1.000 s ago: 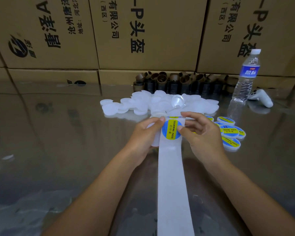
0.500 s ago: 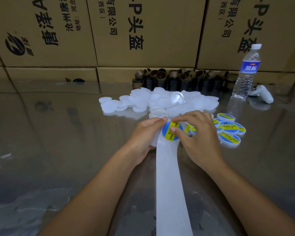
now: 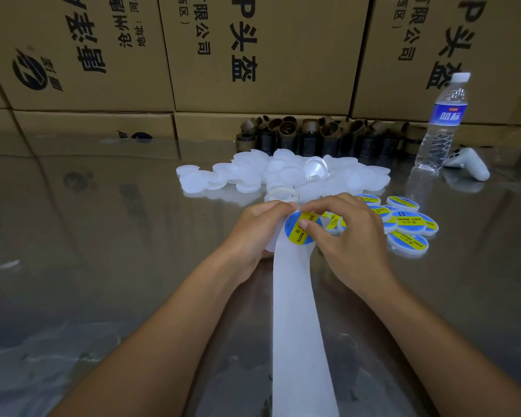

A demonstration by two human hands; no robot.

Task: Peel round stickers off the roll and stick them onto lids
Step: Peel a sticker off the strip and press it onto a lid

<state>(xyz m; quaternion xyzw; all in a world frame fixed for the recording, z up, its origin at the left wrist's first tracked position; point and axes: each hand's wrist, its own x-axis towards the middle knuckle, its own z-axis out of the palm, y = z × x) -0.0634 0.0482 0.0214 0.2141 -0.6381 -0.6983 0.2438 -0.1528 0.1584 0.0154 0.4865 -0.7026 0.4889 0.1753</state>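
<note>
We see the right hand (image 3: pixel 349 236) pinching a round sticker (image 3: pixel 294 236). Its thumb lies flat on the printed face and its forefinger curls over the top edge. The sticker is blue with a yellow band across it, and beside the thumb we can read "SO" and "PASTE". It sits at the upper end of the white backing strip (image 3: pixel 298 311), which runs from the hands straight towards us and out of the bottom of the view.

The left hand (image 3: pixel 253 233) grips that same upper end of the backing strip from the other side. Its thumb tip is just beside the sticker's rim and its fingers are curled underneath. Something white shows below those fingers, but we cannot tell what it is. Both forearms reach in from below, one on each side of the strip.

Just right of the right hand lie the labelled lids (image 3: pixel 409 224), overlapping one another. They carry the same blue and yellow label, with "LDERING PASTE" legible on some. Beyond the hands is a loose heap of plain lids (image 3: pixel 253 173), white and unmarked, spread on the glossy worktop (image 3: pixel 103 236).

Behind the heap stands a row of brown tubes (image 3: pixel 313 133). To the right are an upright water bottle (image 3: pixel 442 121), with white Chinese characters on its blue label, and a white controller (image 3: pixel 469 164) beside it. Stacked cartons (image 3: pixel 268 55) close off the back, printed in black with "P头盔" and "有限公司".
</note>
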